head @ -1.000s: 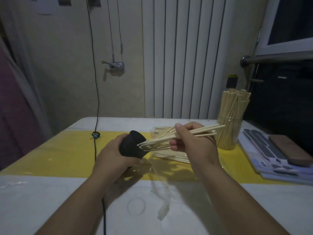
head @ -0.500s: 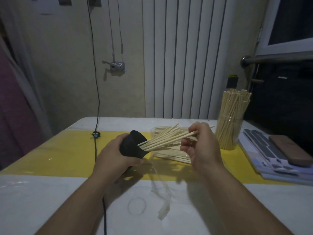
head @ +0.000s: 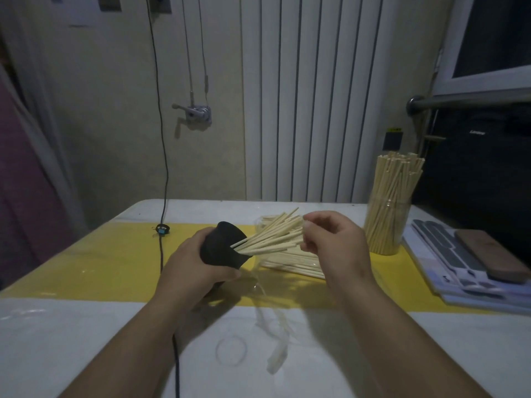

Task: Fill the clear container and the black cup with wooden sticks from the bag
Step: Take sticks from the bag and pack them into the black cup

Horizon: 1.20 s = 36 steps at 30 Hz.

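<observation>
Surface (head: pixel 86 326): broad and flat, white with a glossy yellow band across it, and everything sits on or over it.
Bag (head: pixel 290 261): thin, crinkly clear plastic lying open on the yellow band, with a flat pile of pale sticks left inside.
Clear container (head: pixel 386 222): a see-through round jar standing upright at the far right, well apart from the hands and packed with sticks that fan out above its rim. That one looks done!
Left hand (head: pixel 189 259): wrapped around the black cup and holding it off the surface.
Right hand (head: pixel 333 242): fingers bent at the far ends of the bundle. I cannot tell whether it is pinching or just nudging.
Black cup (head: pixel 221 248): matte, dark and tapered, tipped on its side with its mouth facing the right hand, just beside the bag.
Sticks in the cup (head: pixel 273 237): thin, straight, smooth light wood, splayed loosely out of the mouth and only partly in.
Step in hand: feeding a bundle into the cup, which I'd say is far from full.
Next move: push the bundle down to the bottom, then go back to the bag for another handful, keeping the cup tilted so nothing slides out.
</observation>
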Tool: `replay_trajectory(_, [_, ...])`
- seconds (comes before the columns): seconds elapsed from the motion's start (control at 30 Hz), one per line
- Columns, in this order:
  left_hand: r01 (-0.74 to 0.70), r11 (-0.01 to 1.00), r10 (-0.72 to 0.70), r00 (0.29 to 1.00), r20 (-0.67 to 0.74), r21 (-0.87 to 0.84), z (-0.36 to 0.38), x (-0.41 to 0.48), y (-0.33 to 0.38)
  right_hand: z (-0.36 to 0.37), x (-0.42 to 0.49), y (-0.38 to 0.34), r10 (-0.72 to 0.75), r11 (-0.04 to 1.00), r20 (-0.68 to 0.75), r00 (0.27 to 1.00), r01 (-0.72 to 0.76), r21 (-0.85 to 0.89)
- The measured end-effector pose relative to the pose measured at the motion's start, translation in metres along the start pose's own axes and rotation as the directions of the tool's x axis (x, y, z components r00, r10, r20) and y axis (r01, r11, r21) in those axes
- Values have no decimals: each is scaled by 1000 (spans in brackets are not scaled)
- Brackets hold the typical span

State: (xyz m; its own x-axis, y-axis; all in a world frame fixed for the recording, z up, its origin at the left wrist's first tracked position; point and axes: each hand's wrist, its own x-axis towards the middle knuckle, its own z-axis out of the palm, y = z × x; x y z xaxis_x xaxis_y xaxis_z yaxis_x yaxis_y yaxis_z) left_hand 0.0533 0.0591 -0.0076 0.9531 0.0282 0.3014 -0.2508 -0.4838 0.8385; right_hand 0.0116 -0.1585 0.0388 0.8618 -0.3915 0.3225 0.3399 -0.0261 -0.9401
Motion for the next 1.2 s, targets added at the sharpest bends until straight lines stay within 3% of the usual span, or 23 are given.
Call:
replay_trajectory(0.13, [3,1000,-3,1000,-2,5,0,0,1,-1,1,5,-44,997,1,999,44,-60])
replay_trajectory(0.43, [31,998,-32,999,-14,-61,-1,-1,1,-8,9,2,50,999,-31,998,-50,10])
replay_trajectory(0.53, [45,995,-48,998,-32,-85,-1,-1,2,-15,11,2,45,996,-7,999,-45,-72])
replay_trajectory(0.63, [49,995,-51,998,-30,-90,-2,-2,2,-21,13,4,59,959,109,992,-26,-281])
replay_trajectory(0.8, [41,995,-44,999,-28,-89,-3,-2,3,-17,10,13,220,789,314,924,21,-614])
replay_trajectory(0.9, [36,995,-38,999,-24,-88,-3,-2,3,-10,7,21,313,643,426,849,141,-753])
replay_trajectory(0.97, [36,996,-38,999,-23,-87,-3,-2,3,-8,6,27,384,536,512,769,266,-801])
replay_trajectory(1.03, [35,996,-37,999,-23,-85,-2,-1,2,-9,6,35,388,544,577,719,326,-773])
replay_trajectory(1.1, [33,996,-35,999,-21,-79,-2,-1,2,-13,10,49,348,513,566,747,354,-782])
replay_trajectory(1.2, [41,996,-43,999,-23,-82,-2,-1,1,-20,20,69,275,318,483,831,396,-862])
